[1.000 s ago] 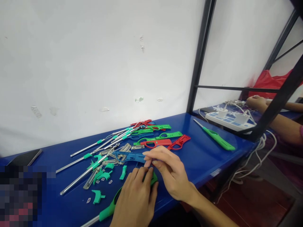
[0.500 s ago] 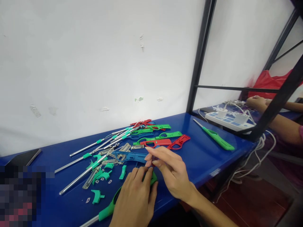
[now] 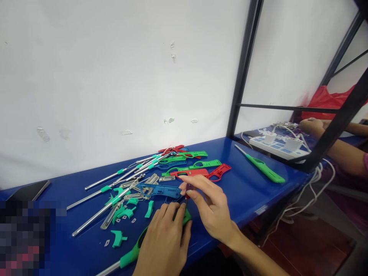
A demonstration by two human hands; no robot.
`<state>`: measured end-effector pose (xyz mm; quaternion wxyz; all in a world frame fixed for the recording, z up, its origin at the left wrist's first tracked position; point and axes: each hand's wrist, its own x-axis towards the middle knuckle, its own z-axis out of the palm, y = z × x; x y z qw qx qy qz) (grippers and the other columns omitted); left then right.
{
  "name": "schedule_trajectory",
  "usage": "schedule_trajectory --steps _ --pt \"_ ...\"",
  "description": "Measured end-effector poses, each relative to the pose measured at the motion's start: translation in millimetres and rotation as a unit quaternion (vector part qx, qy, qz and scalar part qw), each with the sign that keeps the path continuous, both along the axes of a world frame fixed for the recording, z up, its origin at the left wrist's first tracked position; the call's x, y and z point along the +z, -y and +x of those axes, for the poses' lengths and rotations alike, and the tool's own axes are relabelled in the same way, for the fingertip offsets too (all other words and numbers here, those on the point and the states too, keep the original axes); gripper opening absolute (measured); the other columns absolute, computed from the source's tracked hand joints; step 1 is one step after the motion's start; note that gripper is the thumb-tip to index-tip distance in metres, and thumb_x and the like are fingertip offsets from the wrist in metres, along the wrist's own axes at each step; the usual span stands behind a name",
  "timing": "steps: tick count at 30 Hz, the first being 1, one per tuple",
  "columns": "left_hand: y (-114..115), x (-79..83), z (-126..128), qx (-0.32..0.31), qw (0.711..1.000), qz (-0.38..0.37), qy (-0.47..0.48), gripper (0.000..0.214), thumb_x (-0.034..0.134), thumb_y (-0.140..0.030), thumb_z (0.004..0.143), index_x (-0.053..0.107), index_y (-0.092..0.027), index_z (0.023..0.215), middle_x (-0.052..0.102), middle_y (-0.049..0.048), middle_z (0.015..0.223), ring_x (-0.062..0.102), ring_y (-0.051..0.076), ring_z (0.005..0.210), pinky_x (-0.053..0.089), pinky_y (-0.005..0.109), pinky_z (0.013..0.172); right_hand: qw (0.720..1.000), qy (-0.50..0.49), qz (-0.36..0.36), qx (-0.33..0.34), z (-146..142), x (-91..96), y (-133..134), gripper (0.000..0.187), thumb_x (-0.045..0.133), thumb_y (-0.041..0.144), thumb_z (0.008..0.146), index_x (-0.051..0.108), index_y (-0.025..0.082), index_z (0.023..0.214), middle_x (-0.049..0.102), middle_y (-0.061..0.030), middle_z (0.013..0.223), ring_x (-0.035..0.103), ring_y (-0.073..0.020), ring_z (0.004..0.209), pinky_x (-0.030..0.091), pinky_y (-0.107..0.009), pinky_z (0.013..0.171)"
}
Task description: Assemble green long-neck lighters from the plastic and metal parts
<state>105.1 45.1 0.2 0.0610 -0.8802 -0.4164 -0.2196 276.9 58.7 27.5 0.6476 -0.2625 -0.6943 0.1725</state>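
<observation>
My left hand (image 3: 165, 237) is closed over the handle of a green long-necked lighter (image 3: 131, 256) and presses it to the table near the front edge. Its metal tube points to the lower left. In the fingertips of my right hand (image 3: 214, 212) is a small screwdriver (image 3: 189, 188) with a dark red handle, held upright. The driver's shaft meets the green handle just past my left fingers; its tip is hidden. Beyond my hands lies a blue handle half (image 3: 161, 190). Green triggers (image 3: 117, 238) and clear fuel tanks (image 3: 110, 216) are scattered to the left.
Several metal lighter tubes (image 3: 97, 212) lie at left. Red and green handle halves (image 3: 220, 172) are heaped by the wall. A whole green lighter (image 3: 263, 168) rests at right, near a power strip (image 3: 277, 148) and a black frame post (image 3: 244, 69). A phone (image 3: 30, 189) lies far left. Another person's arm (image 3: 342, 153) shows at right.
My right fingers have shifted slightly around the screwdriver, and more of its dark red handle shows. My left hand and the green lighter have stayed in place.
</observation>
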Motion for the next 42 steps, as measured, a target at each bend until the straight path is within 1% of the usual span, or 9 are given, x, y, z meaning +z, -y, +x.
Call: schedule_trajectory --steps 4,6,12,14,19,26,31,37,42 --pt "0.0 -0.2 -0.6 0.002 1.000 -0.010 -0.001 0.025 0.050 -0.023 0.108 0.066 -0.024 0.127 0.074 0.0062 0.117 0.071 0.026 0.104 0.060 0.045 0.090 0.999 -0.025 0.006 -0.033 -0.8 -1.2 -1.6 0.025 0.077 0.019 0.100 0.080 0.034 0.121 0.066 -0.0011 0.094 0.064 -0.0184 0.084 0.058 -0.034 0.078" --pt "0.0 -1.0 -1.0 0.001 1.000 -0.011 -0.001 0.025 0.050 -0.024 0.108 0.066 -0.025 0.128 0.074 0.0063 0.118 0.072 0.027 0.104 0.060 0.046 0.091 0.999 -0.027 0.007 -0.039 -0.9 -0.2 -0.4 0.025 0.081 0.020 0.098 0.081 0.035 0.118 0.063 -0.0002 0.091 0.062 -0.0179 0.081 0.058 -0.034 0.077" --pt "-0.1 -0.1 -0.5 0.004 1.000 -0.015 -0.005 0.025 0.050 -0.024 0.108 0.066 -0.023 0.128 0.074 0.0072 0.120 0.072 0.028 0.106 0.060 0.046 0.091 1.000 0.016 0.001 -0.005 0.4 3.8 4.1 0.044 0.055 0.016 0.110 0.068 0.037 0.146 0.072 -0.0049 0.115 0.068 -0.0207 0.103 0.058 -0.038 0.092" --pt "0.1 0.9 0.4 0.004 1.000 -0.017 -0.004 0.025 0.050 -0.023 0.108 0.066 -0.024 0.127 0.074 0.0066 0.118 0.072 0.028 0.105 0.060 0.046 0.090 1.000 0.012 0.008 -0.004 0.5 3.0 3.6 0.042 0.057 0.014 0.109 0.072 0.037 0.141 0.073 -0.0028 0.107 0.068 -0.0193 0.097 0.058 -0.036 0.087" --pt "1.0 0.0 0.3 0.004 1.000 -0.014 0.001 0.025 0.049 -0.022 0.107 0.065 -0.024 0.127 0.074 0.0060 0.117 0.072 0.028 0.104 0.061 0.049 0.090 0.998 -0.022 0.027 -0.043 -0.3 -1.5 1.1 0.026 0.077 0.014 0.099 0.082 0.034 0.114 0.068 -0.0015 0.091 0.063 -0.0194 0.085 0.055 -0.035 0.077" --pt "-0.6 -0.5 -1.0 0.000 1.000 -0.005 -0.002 0.026 0.049 -0.023 0.108 0.066 -0.024 0.127 0.074 0.0065 0.116 0.072 0.028 0.102 0.062 0.048 0.087 0.997 -0.020 0.041 -0.069 -0.1 0.2 -0.1 0.018 0.081 0.021 0.097 0.084 0.033 0.110 0.068 -0.0011 0.086 0.065 -0.0194 0.079 0.057 -0.036 0.073" --pt "2.5 0.3 -0.4 0.002 1.000 0.011 -0.009 0.034 0.048 -0.023 0.108 0.065 -0.020 0.138 0.074 0.0093 0.122 0.072 0.028 0.108 0.062 0.048 0.092 0.988 -0.045 0.039 -0.144 30.6 11.0 0.5 0.019 0.085 0.021 0.093 0.080 0.032 0.108 0.071 0.0000 0.092 0.064 -0.0190 0.084 0.055 -0.034 0.077" --pt "4.3 6.3 -1.8 0.010 0.999 0.031 -0.016 0.037 0.048 -0.026 0.108 0.067 -0.024 0.139 0.073 0.0080 0.112 0.073 0.024 0.096 0.063 0.041 0.084 0.969 -0.048 -0.043 -0.237 77.1 5.1 10.1 0.019 0.088 0.030 0.090 0.075 0.026 0.103 0.072 0.0002 0.091 0.068 -0.0180 0.076 0.056 -0.030 0.069" --pt "5.3 9.0 -12.0 0.018 0.998 0.057 -0.035 0.042 0.051 -0.024 0.102 0.068 -0.025 0.141 0.074 0.0115 0.112 0.076 0.030 0.094 0.065 0.045 0.078 0.964 0.067 -0.146 -0.213 88.0 -16.2 11.0 0.019 0.092 0.035 0.085 0.080 0.024 0.095 0.075 0.0012 0.081 0.074 -0.0202 0.073 0.058 -0.028 0.067"
